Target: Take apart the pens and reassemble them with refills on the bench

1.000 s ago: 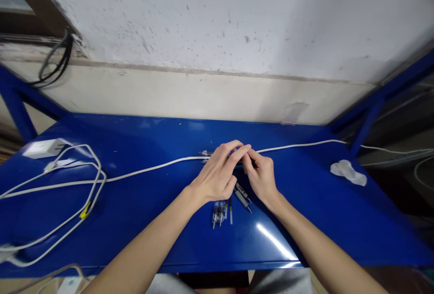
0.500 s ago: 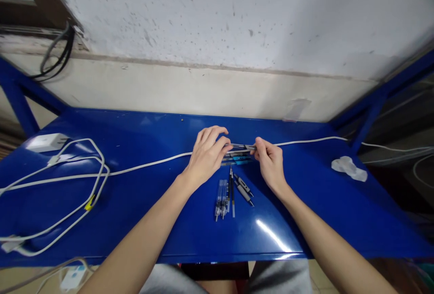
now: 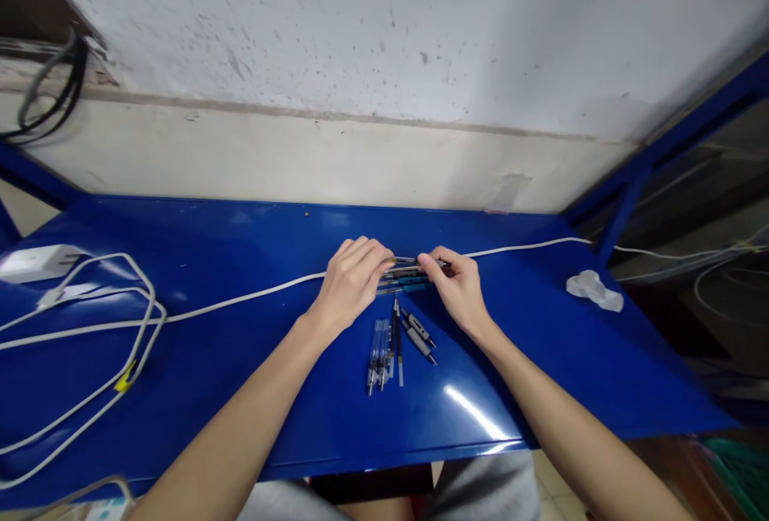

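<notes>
My left hand (image 3: 353,282) is closed, thumb and fingertips pinching the left end of a slim pen (image 3: 406,260). At the pen's other end, the fingers of my right hand (image 3: 455,279) are closed on it. Just beneath lie several pens side by side, one with a teal grip (image 3: 413,283). Nearer me on the table are clear pen barrels (image 3: 378,353), thin dark ink refills (image 3: 396,341) and grey grip sections (image 3: 419,337). My fingers partly cover the held pen's ends.
A white cable (image 3: 240,297) crosses the blue table (image 3: 228,393) behind my hands. To the left are looped cables and a white charger (image 3: 39,263). Crumpled clear plastic (image 3: 594,290) lies at right. A wall (image 3: 384,156) stands behind the table.
The view has shifted slightly right. My right hand has turned a little, its thumb now extended along the pen. Both hands stay at the pen, and the loose parts lie as before.
</notes>
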A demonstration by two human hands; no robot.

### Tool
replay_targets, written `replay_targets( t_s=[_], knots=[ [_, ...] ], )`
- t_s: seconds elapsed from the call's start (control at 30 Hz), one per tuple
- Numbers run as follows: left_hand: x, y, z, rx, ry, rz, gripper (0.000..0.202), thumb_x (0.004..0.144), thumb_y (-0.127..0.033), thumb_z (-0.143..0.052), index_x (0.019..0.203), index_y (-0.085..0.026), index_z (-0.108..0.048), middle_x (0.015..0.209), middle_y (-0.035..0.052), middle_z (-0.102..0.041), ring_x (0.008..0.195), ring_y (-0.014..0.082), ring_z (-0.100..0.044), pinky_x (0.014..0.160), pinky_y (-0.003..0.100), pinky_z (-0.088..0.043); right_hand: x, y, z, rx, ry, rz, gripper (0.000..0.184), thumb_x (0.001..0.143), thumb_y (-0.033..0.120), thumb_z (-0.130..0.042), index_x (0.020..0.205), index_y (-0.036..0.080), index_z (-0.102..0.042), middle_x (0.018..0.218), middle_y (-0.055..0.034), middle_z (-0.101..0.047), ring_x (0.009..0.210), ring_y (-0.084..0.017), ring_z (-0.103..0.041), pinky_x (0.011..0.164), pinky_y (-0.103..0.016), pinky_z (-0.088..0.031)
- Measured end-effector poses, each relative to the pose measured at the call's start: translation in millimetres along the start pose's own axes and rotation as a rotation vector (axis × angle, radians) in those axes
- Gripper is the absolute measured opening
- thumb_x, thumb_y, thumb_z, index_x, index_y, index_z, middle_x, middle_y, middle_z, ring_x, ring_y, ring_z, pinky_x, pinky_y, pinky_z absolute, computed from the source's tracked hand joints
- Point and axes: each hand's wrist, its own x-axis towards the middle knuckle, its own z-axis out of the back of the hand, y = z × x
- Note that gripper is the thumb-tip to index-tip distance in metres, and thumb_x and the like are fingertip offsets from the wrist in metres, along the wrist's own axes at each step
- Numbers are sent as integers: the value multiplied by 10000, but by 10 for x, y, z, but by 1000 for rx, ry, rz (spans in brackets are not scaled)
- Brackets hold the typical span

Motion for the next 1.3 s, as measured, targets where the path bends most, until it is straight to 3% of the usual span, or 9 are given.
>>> replay_targets(
  t_s=[0.13,0.23,0.37,0.53,0.7,0.93,1.1,1.2,1.3],
  knots=[
    [1,-21,-3,-10,29,-1,113,1047,-246,-545,1027,-163,-618,928,44,-690,846,182,-595,764,332,-401,-1,-18,8,-39,5,-41,532,977,537,-596,590,173,-627,510,32,-475,497,-107,-395,519,-276,-300],
    [1,-25,-4,6,71,37,259,1044,-361,-562,1192,-158,-624,996,64,-707,903,206,-602,788,341,-416,24,-29,9,30,1,-3,357,956,479,-652,758,184,-685,654,18,-581,579,-119,-474,557,-262,-355],
    [-1,-27,2,3,106,58,230,1078,-290,-480,1057,-167,-673,899,42,-705,835,188,-558,747,327,-389,52,-43,10,115,27,33,237,919,428,-709,872,196,-722,829,-17,-674,728,-156,-584,642,-263,-433],
    [-7,-10,8,16,42,25,148,1038,-240,-569,975,-171,-684,896,29,-716,854,187,-549,751,345,-377,15,-53,4,-57,31,-11,407,918,503,-692,685,170,-688,612,16,-561,586,-123,-446,572,-273,-324],
    [-3,10,34,5,-26,-16,83,997,-190,-632,950,-181,-700,895,21,-732,879,192,-585,757,358,-386,-13,-75,-12,-165,98,-8,568,973,557,-574,566,161,-563,534,37,-414,551,-100,-345,554,-278,-244],
    [0,-39,61,89,-19,-110,72,989,-151,-624,972,-170,-692,875,32,-725,860,201,-591,744,363,-398,23,-68,-11,-75,123,-84,630,967,606,-544,515,171,-488,495,45,-357,516,-92,-315,544,-284,-226],
    [1,-112,60,117,-4,-100,87,995,-139,-601,979,-165,-683,865,36,-696,859,202,-571,751,358,-389,23,-59,15,2,96,-122,621,959,605,-566,515,171,-548,467,38,-411,491,-100,-365,545,-279,-274],
    [-18,-101,53,95,3,3,94,1006,-172,-594,970,-179,-681,880,35,-673,854,198,-556,757,348,-382,31,-75,34,69,116,-53,477,958,539,-607,657,172,-647,537,29,-521,528,-114,-444,563,-262,-335],
    [-41,-60,51,71,64,95,133,1008,-230,-615,1113,-189,-686,909,34,-662,879,203,-558,776,343,-385,57,-102,44,101,123,9,309,918,445,-681,776,173,-720,667,0,-638,611,-133,-530,601,-254,-392]
  ],
)
